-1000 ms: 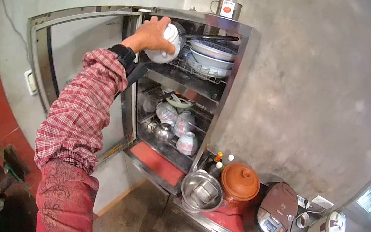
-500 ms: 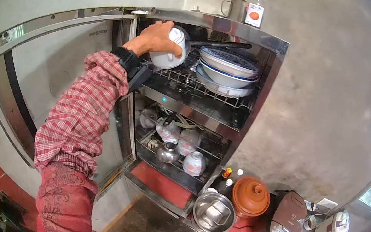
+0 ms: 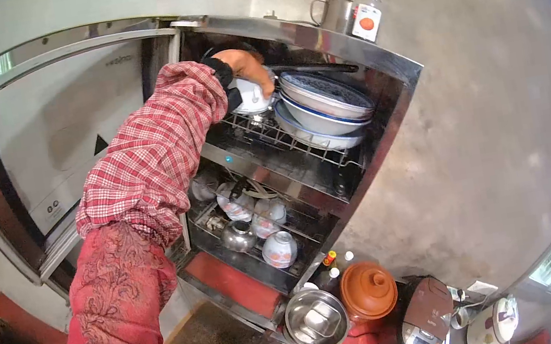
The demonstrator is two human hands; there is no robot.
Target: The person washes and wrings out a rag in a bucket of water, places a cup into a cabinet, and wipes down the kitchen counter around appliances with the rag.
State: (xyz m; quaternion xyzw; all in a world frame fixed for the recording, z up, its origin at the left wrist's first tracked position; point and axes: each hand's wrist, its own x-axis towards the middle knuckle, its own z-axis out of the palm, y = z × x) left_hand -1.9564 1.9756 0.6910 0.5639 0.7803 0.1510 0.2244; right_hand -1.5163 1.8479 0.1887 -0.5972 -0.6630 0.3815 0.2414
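My left hand (image 3: 244,67) reaches deep into the upper compartment of a metal dish cabinet (image 3: 364,50). Its fingers curve down over a white lidded pot (image 3: 251,98) at the left of the wire rack (image 3: 296,141). Wrist and sleeve cover part of the pot, and some fingertips are hidden. Just right of the hand, blue-rimmed plates and bowls (image 3: 326,108) lean in a tilted stack. Behind them runs a dark handle (image 3: 320,67). My right hand is out of view.
The cabinet door (image 3: 66,126) hangs open on the left. Several bowls (image 3: 279,249) and a small metal pot (image 3: 238,237) occupy the lower rack. A metal mug (image 3: 336,15) and jar (image 3: 366,17) stand on top. Below are a steel basin (image 3: 317,319), clay pot (image 3: 368,290) and rice cooker (image 3: 425,317).
My left hand has gone further back into the cabinet with the white pot, which now sits lower and deeper on the rack. The view has shifted slightly.
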